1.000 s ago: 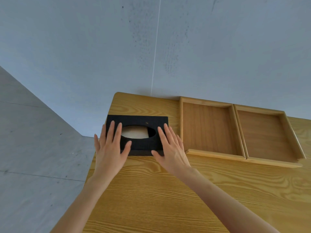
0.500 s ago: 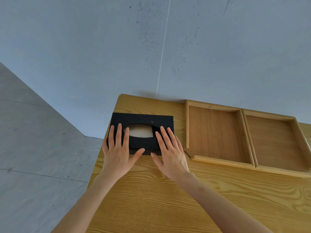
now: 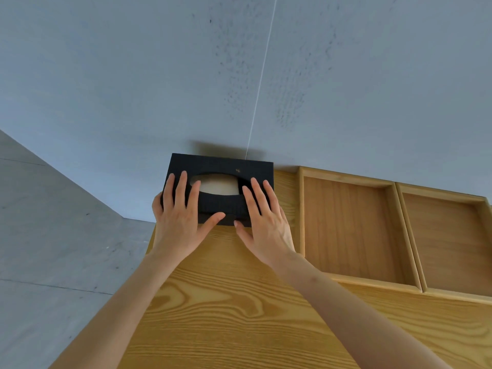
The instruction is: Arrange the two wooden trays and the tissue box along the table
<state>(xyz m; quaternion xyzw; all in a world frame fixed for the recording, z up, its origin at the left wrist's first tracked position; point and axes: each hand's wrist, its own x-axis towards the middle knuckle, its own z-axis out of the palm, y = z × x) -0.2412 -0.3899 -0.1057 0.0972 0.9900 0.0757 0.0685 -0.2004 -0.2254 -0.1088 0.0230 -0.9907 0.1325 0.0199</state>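
Note:
A black tissue box [image 3: 229,166] with an oval opening lies at the table's far left corner, its far side close to the wall. My left hand [image 3: 181,222] grips its left end, fingers on top and thumb on the near side. My right hand [image 3: 266,225] holds the right end the same way. To the right, two empty wooden trays stand side by side and touching: the first tray [image 3: 351,230] a small gap from the box, the second tray [image 3: 450,243] cut off by the right edge of the view.
The light wooden table [image 3: 239,315] stretches toward me below the hands. A grey wall [image 3: 239,75] runs along the table's far edge. The table's left edge drops off to grey floor [image 3: 53,235].
The tissue box has slid away from me toward the wall, with both hands on it. The trays have kept their places on the table.

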